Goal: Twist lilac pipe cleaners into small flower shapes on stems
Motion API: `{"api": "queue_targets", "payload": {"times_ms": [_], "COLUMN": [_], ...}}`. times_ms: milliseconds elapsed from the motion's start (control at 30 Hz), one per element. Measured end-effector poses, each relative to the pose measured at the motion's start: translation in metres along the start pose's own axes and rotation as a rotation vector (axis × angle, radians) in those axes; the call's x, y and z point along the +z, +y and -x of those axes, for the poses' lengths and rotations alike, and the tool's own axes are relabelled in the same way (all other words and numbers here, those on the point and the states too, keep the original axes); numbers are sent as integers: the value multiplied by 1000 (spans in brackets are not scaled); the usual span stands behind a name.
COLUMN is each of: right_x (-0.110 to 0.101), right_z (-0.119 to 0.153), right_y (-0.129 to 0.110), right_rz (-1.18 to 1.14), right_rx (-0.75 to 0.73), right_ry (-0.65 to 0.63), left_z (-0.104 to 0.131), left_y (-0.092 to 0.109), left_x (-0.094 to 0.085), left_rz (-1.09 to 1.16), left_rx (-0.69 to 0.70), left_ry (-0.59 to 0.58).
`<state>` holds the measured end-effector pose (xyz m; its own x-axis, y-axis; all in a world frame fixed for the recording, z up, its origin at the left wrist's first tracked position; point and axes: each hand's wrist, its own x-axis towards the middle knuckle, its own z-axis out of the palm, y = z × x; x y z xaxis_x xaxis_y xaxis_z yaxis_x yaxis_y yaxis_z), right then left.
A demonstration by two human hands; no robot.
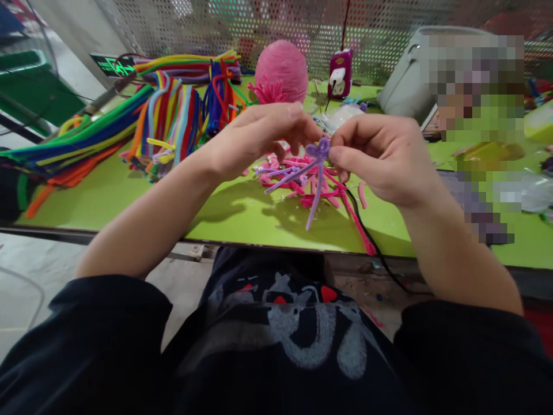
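A purple pipe cleaner [318,151], bent into a small looped bow with two loose tails hanging down, is between my hands above the table. My right hand [380,155] pinches it at its right side with thumb and index finger. Reaching in from the left, my left hand [270,132] is curled, its fingertips at the top of the loops; its exact grip is partly hidden. Beneath them lies a loose pile of pink and purple pipe cleaner pieces [309,199]. One long pink pipe cleaner [358,222] stretches from the pile to the table's front edge.
Bundles of coloured pipe cleaners [166,121] lie at the left on the green table [228,222]. Behind my hands are a pink yarn ball [283,69] and a purple power socket [340,72]. A grey bin [408,75] stands back right. A black cable [382,262] crosses the front edge.
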<state>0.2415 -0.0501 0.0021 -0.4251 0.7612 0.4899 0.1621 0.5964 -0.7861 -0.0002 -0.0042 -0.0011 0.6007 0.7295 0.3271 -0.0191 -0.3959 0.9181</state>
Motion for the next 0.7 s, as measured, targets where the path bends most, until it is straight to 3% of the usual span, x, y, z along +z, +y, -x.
{"api": "queue_targets", "payload": {"times_ms": [133,300,433,700], "right_x": [2,10,12,15], "right_z": [-1,-3,-2,1], "right_y": [3,15,25,7], "right_rz": [-17,-193,-384,-248], "right_rx": [6,1,140,166], "right_ry": [-1,86,-20,-125], "left_z": [-3,-1,4,6], "left_y": [0,0,2,6], "left_x": [3,14,14,17], "left_rz": [-10,-6,16,99], "left_rx": [8,136,160,203], "left_ry": [3,15,58,49]}}
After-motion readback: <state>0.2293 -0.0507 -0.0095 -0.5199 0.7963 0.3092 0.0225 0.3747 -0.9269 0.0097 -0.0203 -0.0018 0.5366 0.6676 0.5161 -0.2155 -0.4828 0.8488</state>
